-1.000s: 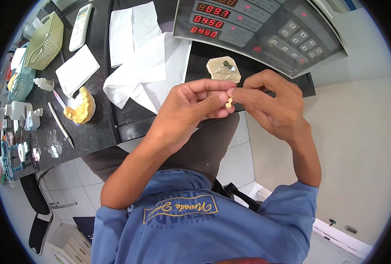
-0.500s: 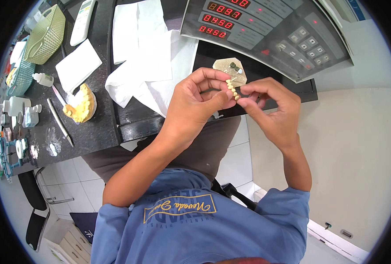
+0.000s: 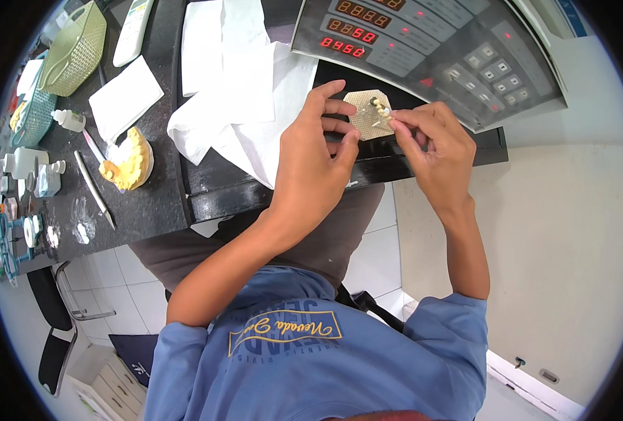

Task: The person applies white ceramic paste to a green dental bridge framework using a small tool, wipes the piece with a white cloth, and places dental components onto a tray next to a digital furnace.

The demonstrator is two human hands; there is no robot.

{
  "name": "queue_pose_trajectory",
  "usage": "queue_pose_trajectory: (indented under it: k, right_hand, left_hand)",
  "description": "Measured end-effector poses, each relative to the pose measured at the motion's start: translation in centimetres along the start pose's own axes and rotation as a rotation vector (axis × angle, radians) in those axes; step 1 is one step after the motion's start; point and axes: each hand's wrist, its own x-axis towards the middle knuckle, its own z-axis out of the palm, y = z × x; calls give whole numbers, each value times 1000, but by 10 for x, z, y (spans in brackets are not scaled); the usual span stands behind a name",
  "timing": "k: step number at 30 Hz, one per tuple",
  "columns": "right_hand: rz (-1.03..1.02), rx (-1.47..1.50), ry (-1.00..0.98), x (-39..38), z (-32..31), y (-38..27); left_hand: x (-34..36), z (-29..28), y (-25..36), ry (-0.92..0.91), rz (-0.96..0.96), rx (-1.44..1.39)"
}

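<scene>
My right hand (image 3: 435, 151) pinches one end of a dental bridge (image 3: 382, 111), a short row of cream tooth crowns, between thumb and fingertips. The bridge is over a square, beige honeycomb firing tray (image 3: 365, 125) near the bench edge; whether it touches the tray I cannot tell. Small pegs and a dark green lump (image 3: 374, 102) show on the tray, the lump partly behind the bridge. Empty and with its fingers apart, my left hand (image 3: 313, 154) hovers at the tray's left side, its fingertips overlapping the tray's edge in view.
A furnace control panel (image 3: 423, 52) with red digits rises behind the tray. White cloths (image 3: 230, 77) lie to the left. Farther left are a yellow dental model (image 3: 134, 163), a knife-like tool (image 3: 95, 189), small bottles (image 3: 48, 181), baskets (image 3: 76, 52) and a remote control (image 3: 133, 31).
My left hand has let go of the dental bridge and its fingers have spread. The right hand has carried the bridge slightly up and over the tray.
</scene>
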Motion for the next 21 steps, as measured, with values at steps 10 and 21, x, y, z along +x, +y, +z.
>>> queue_pose_trajectory:
  k: [10,21]
  right_hand:
    - [-25,-78,-73,-2,6,1]
    - [-21,-101,-82,-5,10,2]
  left_hand:
    - [0,1,0,-16,47,74]
    - [0,1,2,-35,51,92]
